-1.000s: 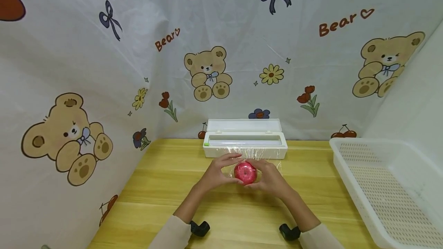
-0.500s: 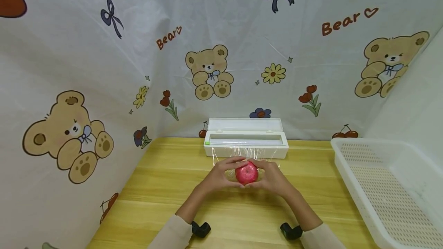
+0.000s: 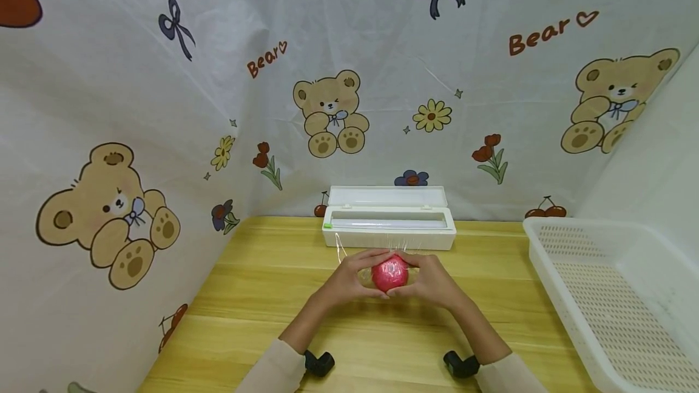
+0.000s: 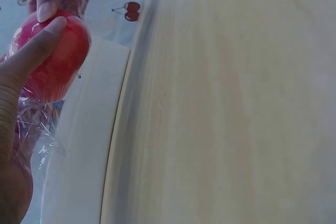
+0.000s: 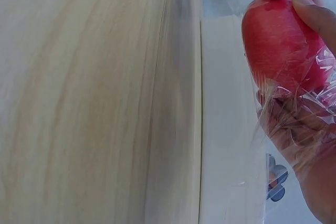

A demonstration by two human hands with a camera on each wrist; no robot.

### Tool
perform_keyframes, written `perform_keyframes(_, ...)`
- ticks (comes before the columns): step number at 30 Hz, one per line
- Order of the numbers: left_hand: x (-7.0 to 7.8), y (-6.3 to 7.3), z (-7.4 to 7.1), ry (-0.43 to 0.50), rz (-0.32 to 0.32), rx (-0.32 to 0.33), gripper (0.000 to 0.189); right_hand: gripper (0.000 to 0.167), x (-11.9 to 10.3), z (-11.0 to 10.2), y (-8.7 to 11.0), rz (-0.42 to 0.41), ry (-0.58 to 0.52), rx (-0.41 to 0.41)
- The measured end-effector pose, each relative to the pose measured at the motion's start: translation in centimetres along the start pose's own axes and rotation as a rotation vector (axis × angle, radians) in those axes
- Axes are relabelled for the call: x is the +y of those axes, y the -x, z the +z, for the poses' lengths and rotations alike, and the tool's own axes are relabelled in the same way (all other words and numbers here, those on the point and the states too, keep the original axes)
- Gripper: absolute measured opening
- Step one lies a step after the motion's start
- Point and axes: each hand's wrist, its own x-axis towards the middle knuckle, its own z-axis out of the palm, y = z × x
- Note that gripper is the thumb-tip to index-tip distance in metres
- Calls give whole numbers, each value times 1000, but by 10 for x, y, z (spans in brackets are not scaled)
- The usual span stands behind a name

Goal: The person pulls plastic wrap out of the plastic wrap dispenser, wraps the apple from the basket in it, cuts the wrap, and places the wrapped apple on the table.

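A red apple [image 3: 390, 273] is held between both hands in the head view, with crinkled cling film [image 5: 296, 124] wrapped over and around it. My left hand [image 3: 347, 276] holds it from the left, thumb on the near side and fingers at the far side. From the right, my right hand [image 3: 429, 279] holds it the same way, and the fingertips of both hands meet around the apple. Both thumbs press on the red skin in the wrist views. Loose film [image 4: 39, 121] hangs below the apple, against the palm. Thin strands of film stretch toward the white dispenser box [image 3: 389, 239] just behind.
The box has its lid [image 3: 388, 196] raised and a film roll [image 3: 389, 224] inside. A white perforated basket [image 3: 557, 296] stands at the right on the wooden table [image 3: 262, 296]. A bear-print cloth [image 3: 377, 35] hangs behind and at the left.
The film has been drawn over the apple's top, so its stem dimple is now covered by crinkles. Film between box and hands has narrowed. Both hands have barely shifted.
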Motion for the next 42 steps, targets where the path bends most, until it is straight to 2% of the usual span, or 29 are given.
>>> perform_keyframes(5, 1, 0, 0, -10, 7, 1, 88, 85, 2, 0, -1, -3, -21, -4)
perform_keyframes(15, 0, 2, 1, -6, -18, -2, 91, 80, 4, 0, -1, 66, -61, -36)
perform_keyframes(23, 0, 1, 2, -43, 24, -14, 87, 73, 5, 0, 0, 67, -81, -51)
perform_keyframes(32, 2, -4, -5, -30, -23, 13, 81, 80, 6, -3, -5, 66, -128, -78)
perform_keyframes(37, 0, -2, -4, 35, -76, -4, 84, 84, 6, -13, -4, 30, -132, -31)
perform_keyframes(42, -3, 1, -2, 66, -130, -13, 83, 73, 7, -19, 0, -33, -139, 71)
